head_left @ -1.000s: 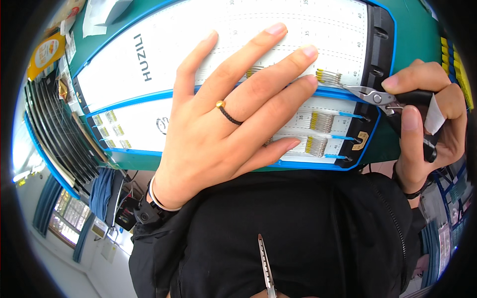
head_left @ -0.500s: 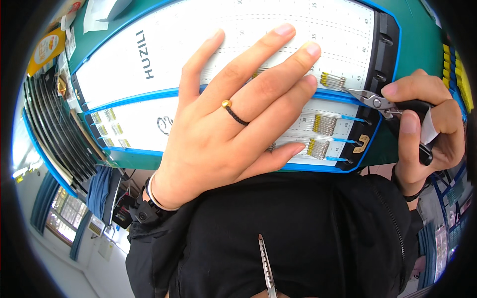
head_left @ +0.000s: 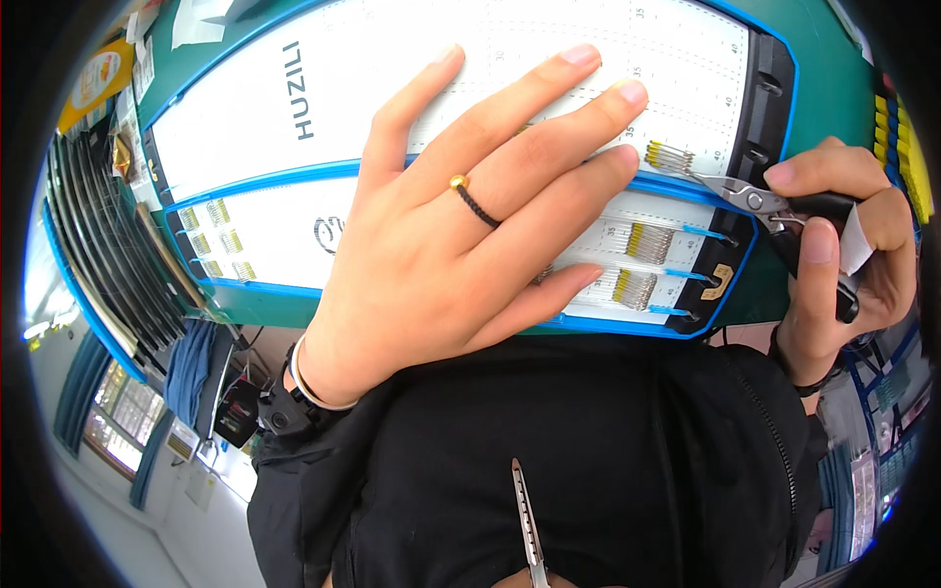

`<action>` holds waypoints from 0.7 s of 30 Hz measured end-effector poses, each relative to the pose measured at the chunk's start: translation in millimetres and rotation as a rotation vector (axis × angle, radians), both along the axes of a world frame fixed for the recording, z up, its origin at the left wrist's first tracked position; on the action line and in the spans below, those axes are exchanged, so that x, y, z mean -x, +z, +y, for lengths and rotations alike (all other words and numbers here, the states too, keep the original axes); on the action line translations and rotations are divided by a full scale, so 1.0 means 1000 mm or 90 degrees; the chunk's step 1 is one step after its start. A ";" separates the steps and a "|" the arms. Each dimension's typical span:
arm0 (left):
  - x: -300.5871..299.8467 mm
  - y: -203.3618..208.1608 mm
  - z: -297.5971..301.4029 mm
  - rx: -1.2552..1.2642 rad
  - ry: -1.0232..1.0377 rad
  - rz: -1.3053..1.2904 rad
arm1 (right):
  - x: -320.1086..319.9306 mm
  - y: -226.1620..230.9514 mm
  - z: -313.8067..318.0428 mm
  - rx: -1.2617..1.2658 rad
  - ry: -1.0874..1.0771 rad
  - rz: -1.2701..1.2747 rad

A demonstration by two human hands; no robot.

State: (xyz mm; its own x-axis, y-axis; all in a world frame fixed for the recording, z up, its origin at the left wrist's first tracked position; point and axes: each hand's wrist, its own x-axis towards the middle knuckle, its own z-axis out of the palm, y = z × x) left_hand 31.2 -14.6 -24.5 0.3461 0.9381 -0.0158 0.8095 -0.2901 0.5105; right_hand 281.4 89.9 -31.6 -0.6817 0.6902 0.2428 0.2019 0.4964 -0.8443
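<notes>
My left hand (head_left: 431,235) lies palm down with spread fingers across a shallow open case with two white panels (head_left: 392,98) and blue rims. It hides the middle of both panels. In my right hand (head_left: 843,245) is a small pair of pliers (head_left: 755,199) with dark handles, gripped between thumb and fingers. The plier tips point left, at the end of a yellow-tipped row of thin metal pieces (head_left: 669,157) on the upper panel. Whether the jaws pinch one is too small to tell. On the lower panel sit two similar rows (head_left: 650,241), beside blue strips (head_left: 704,233).
Smaller yellow-and-metal clusters (head_left: 218,211) sit at the lower panel's left end. Black end strips (head_left: 763,113) edge the case on a green mat (head_left: 833,88). Dark curved slats (head_left: 103,245) stand at left. Yellow objects (head_left: 907,157) are at far right. A metal zip pull (head_left: 526,514) hangs in front.
The case and left hand appear slightly further right and up in the picture. The pliers stay by the same row in my right hand, with little other difference.
</notes>
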 end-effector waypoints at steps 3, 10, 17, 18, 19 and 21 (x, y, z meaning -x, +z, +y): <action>-0.001 0.001 -0.002 -0.005 0.003 0.001 | 0.000 0.000 -0.002 -0.016 -0.001 0.003; -0.007 0.007 -0.001 0.164 0.181 -0.221 | 0.000 0.002 -0.006 -0.026 -0.009 -0.014; 0.006 0.004 -0.003 -0.080 0.018 -0.090 | -0.008 -0.002 -0.001 -0.047 -0.012 0.004; 0.006 0.003 -0.004 -0.113 -0.004 -0.070 | -0.009 -0.003 -0.001 -0.050 -0.017 0.004; 0.007 0.004 -0.005 -0.138 -0.016 -0.051 | -0.009 -0.002 -0.001 -0.054 -0.020 0.007; 0.007 0.006 -0.008 -0.169 -0.025 -0.019 | -0.009 0.000 -0.001 -0.046 -0.026 0.012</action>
